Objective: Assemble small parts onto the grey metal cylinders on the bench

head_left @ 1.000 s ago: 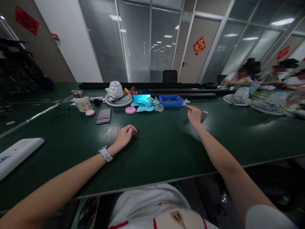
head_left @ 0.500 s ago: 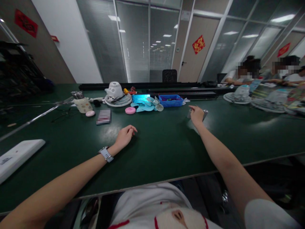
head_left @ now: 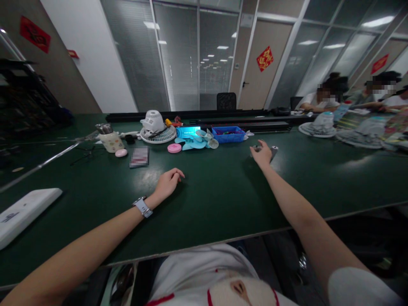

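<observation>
My left hand [head_left: 168,183] rests on the green table with its fingers loosely curled in. It wears a watch [head_left: 143,207] at the wrist, and nothing shows in its grasp. Farther right, my right hand [head_left: 262,156] reaches forward over a small grey metallic object [head_left: 274,150], partly hidden behind it. Thumb and fingers stand apart; a small greyish thing lies between them, too unclear to name. Whether the fingertips touch it I cannot tell.
Across the table [head_left: 210,199] stand a white fan base and grille [head_left: 153,123], light-blue fan blades [head_left: 194,143], a pink round piece [head_left: 174,148], a blue basket [head_left: 228,134], a lit phone [head_left: 188,132] and a bottle [head_left: 110,139]. A white box [head_left: 28,212] lies at left. People sit far right.
My right hand's thumb and fingers have spread apart from a closer pinch above the grey object. My left hand has hardly moved.
</observation>
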Motion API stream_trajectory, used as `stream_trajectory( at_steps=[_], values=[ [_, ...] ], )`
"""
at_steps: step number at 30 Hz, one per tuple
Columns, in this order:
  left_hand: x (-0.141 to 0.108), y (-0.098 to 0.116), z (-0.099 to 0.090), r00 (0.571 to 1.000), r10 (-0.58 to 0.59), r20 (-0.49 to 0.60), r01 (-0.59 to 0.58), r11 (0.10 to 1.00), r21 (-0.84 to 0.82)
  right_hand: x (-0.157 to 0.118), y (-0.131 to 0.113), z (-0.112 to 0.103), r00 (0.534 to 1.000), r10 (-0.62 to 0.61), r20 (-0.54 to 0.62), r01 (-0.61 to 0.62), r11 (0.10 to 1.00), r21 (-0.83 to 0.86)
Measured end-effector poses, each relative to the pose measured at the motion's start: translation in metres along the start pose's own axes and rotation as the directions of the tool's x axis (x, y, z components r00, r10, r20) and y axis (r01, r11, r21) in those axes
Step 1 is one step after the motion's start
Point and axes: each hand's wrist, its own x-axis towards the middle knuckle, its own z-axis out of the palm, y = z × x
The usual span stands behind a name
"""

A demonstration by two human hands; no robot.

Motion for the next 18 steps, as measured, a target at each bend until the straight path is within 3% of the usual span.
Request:
stream_trajectory(
  at_steps=[3,6,8,11,12,14,18],
  values=[
    [0.000,-0.002,0.000,1.000,0.008,0.003,-0.008,1.000,0.010,0.000,0.008,0.001,0.985,0.145,0.091,-0.141,0.989,-0.050],
    [0.000,-0.001,0.000,1.000,0.002,0.005,-0.002,1.000,-0.015,-0.003,0.003,0.001,0.977,0.181,0.114,-0.174,0.983,-0.062],
    [-0.001,0.002,0.000,1.000,0.017,0.008,-0.017,0.999,-0.041,-0.011,-0.016,0.003,0.980,0.134,0.146,-0.140,0.990,0.031],
    [-0.004,0.009,0.000,0.996,0.088,0.012,-0.087,0.994,-0.058,-0.044,-0.067,0.008,0.948,-0.051,0.314,-0.065,0.936,0.346],
    [-0.005,0.012,0.001,0.993,0.116,0.012,-0.116,0.991,-0.060,-0.061,-0.087,0.009,0.916,-0.128,0.380,-0.068,0.884,0.462],
    [-0.007,0.019,0.001,0.985,0.173,0.013,-0.172,0.983,-0.059,-0.097,-0.127,0.006,0.806,-0.298,0.511,-0.106,0.777,0.621],
    [-0.010,0.028,0.003,0.961,0.277,0.025,-0.276,0.960,-0.045,-0.157,-0.175,-0.006,0.590,-0.533,0.606,-0.135,0.675,0.725]
  ],
)
